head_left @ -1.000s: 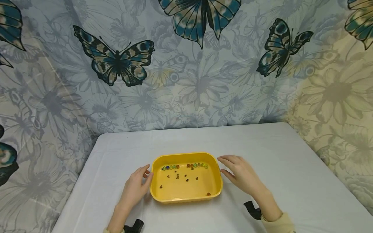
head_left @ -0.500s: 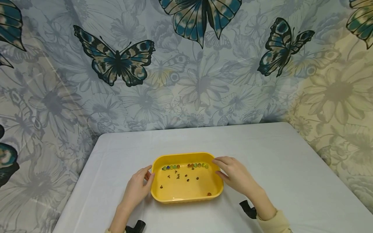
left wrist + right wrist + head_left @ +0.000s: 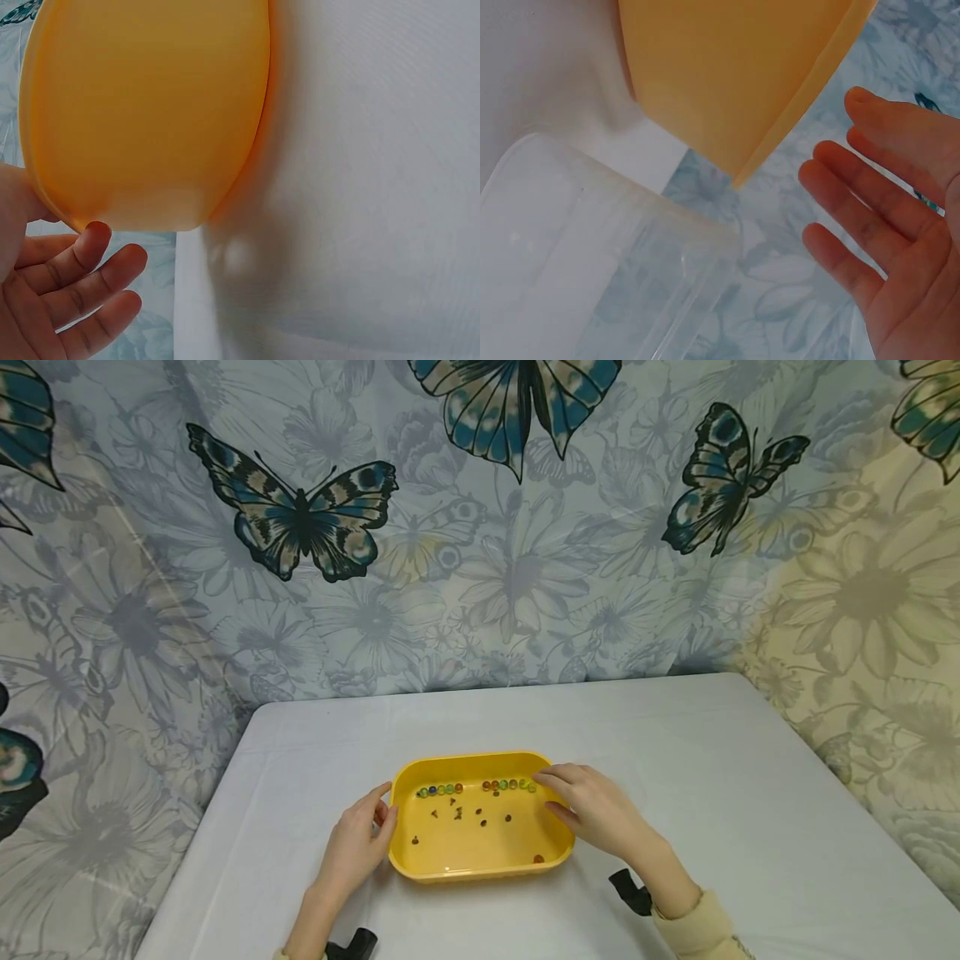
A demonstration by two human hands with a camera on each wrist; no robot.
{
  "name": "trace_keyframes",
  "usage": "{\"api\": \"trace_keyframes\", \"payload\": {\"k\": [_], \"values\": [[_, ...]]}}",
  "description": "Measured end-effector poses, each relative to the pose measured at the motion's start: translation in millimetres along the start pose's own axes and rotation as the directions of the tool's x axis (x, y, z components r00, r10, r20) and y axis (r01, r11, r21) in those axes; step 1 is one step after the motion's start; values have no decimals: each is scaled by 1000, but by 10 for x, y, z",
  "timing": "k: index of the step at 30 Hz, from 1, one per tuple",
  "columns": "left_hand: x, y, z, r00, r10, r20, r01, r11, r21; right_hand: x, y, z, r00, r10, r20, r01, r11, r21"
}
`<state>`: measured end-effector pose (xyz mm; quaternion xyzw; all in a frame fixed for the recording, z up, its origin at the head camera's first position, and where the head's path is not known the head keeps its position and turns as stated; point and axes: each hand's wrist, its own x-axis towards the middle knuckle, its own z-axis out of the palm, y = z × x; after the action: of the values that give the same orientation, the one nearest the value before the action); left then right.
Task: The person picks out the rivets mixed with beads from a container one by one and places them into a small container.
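Yellow tray (image 3: 480,852) sits near the front middle of the white counter (image 3: 675,752), with a row of coloured marbles (image 3: 480,787) along its far wall and small brown bits scattered on its floor. Left hand (image 3: 354,843) rests against the tray's left rim, fingers relaxed, holding nothing. Right hand (image 3: 596,814) reaches over the right rim, fingers spread and straight.

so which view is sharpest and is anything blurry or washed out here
Head view is sharpest: yellow tray and marbles read clearly under even light. Left wrist view is soft, the tray a blur. Right wrist view shows a hazy clear container and the right hand out of focus.
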<state>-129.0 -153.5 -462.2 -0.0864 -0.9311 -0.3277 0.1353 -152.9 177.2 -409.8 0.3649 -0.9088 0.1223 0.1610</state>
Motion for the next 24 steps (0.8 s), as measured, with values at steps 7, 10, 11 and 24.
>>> {"api": "trace_keyframes", "payload": {"k": [7,10,11,24], "values": [[1,14,12,1000,-26,7,26,1000,-10,36,-14,-10,999,-36,20,36,999,22],[1,18,17,999,-35,7,35,999,-20,53,-18,-20,998,-42,37,41,999,23],[1,20,20,999,-36,5,36,999,-23,60,-20,-23,998,-45,42,44,999,23],[3,24,67,998,-57,-30,55,996,-69,159,-27,-65,994,-81,70,80,997,16]]}}
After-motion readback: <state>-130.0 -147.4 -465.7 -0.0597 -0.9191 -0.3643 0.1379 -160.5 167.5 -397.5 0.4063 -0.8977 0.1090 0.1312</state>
